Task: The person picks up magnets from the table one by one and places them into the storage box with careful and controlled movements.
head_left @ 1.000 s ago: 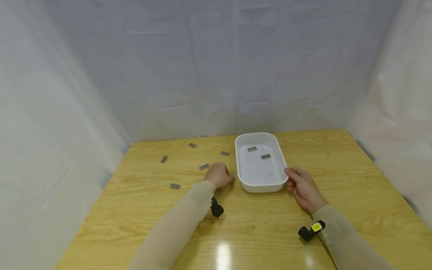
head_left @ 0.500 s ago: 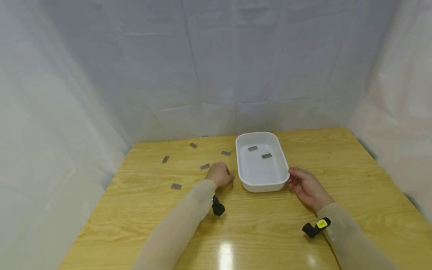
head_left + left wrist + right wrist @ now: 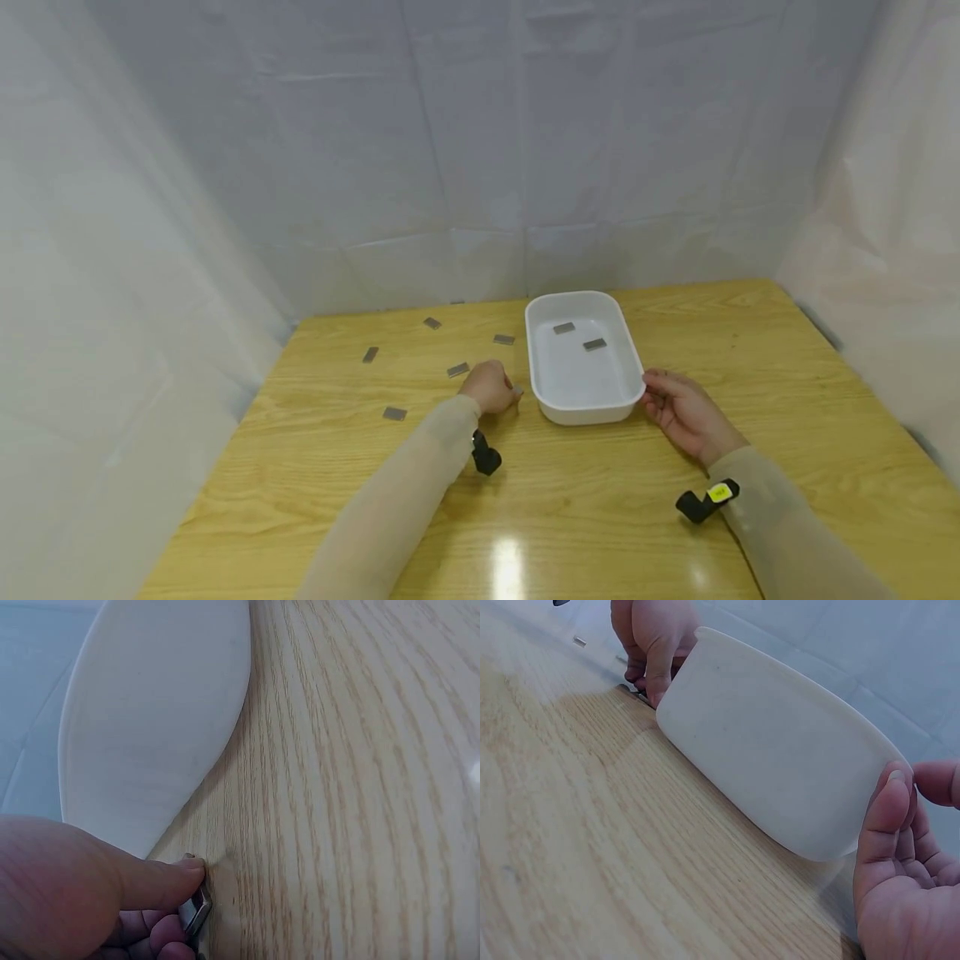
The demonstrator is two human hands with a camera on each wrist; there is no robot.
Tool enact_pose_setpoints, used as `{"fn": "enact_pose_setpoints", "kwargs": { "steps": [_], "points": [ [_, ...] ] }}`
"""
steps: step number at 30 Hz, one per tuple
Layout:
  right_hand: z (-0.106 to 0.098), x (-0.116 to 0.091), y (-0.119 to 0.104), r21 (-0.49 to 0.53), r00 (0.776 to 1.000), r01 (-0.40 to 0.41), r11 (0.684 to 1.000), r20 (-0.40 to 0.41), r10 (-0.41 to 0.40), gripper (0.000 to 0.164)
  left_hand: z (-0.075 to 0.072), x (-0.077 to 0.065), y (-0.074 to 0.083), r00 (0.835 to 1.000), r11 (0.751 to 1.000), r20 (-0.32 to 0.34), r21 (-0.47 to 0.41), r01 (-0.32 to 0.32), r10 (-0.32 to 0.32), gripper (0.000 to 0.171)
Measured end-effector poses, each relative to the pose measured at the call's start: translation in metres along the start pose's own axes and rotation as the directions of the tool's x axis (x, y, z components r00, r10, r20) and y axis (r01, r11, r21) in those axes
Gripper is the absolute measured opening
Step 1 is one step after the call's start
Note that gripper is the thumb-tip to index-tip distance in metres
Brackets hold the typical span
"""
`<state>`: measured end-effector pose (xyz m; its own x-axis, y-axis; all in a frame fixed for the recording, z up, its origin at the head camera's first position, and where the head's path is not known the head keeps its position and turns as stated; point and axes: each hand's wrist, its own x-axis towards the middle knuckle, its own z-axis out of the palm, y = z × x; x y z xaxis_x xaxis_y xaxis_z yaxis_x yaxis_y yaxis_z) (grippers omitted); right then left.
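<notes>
My left hand (image 3: 489, 387) is just left of a white rectangular plastic tub (image 3: 585, 415). Its thumb and fingers pinch a small flat metallic rectangle (image 3: 196, 909), close to the tabletop; the fingers cover part of it. On the tub's near right corner, my right hand (image 3: 686, 418) grips the rim between thumb and fingers, as the right wrist view also shows. Inside the tub lie two similar metallic rectangles, a farther piece (image 3: 564, 328) and a nearer piece (image 3: 595, 344).
Several more metallic rectangles are scattered on the wooden table (image 3: 600, 517) left of the tub, among them one piece (image 3: 458, 369) beside my left hand and one piece (image 3: 394, 413) nearer me. Pale sheeting (image 3: 480, 150) hangs behind the table and on both sides.
The whole head view has shifted slightly. Both hands and the tub stay nearly in place; the metallic rectangle in my left fingers shows a little more.
</notes>
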<state>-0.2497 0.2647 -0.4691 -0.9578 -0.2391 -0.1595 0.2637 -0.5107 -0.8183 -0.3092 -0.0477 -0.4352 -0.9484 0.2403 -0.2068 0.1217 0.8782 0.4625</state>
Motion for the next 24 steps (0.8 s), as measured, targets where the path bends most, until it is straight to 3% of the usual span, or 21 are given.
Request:
{"fn": "enact_pose_setpoints", "kwargs": {
  "steps": [8, 24],
  "points": [
    [0.0008, 0.0003, -0.0009, 0.009, 1.000, -0.014, 1.000, -0.021, 0.014, 0.010, 0.0016, -0.0043, -0.0036, 1.000, 0.999, 0.006, -0.052, 0.017, -0.017, 0.023],
    [0.0002, 0.0012, 0.0006, 0.013, 1.000, -0.007, 1.000, 0.003, 0.007, 0.011, 0.0089, -0.0099, -0.0058, 0.998, 0.999, -0.058, -0.010, -0.035, 0.034, 0.018]
  ]
}}
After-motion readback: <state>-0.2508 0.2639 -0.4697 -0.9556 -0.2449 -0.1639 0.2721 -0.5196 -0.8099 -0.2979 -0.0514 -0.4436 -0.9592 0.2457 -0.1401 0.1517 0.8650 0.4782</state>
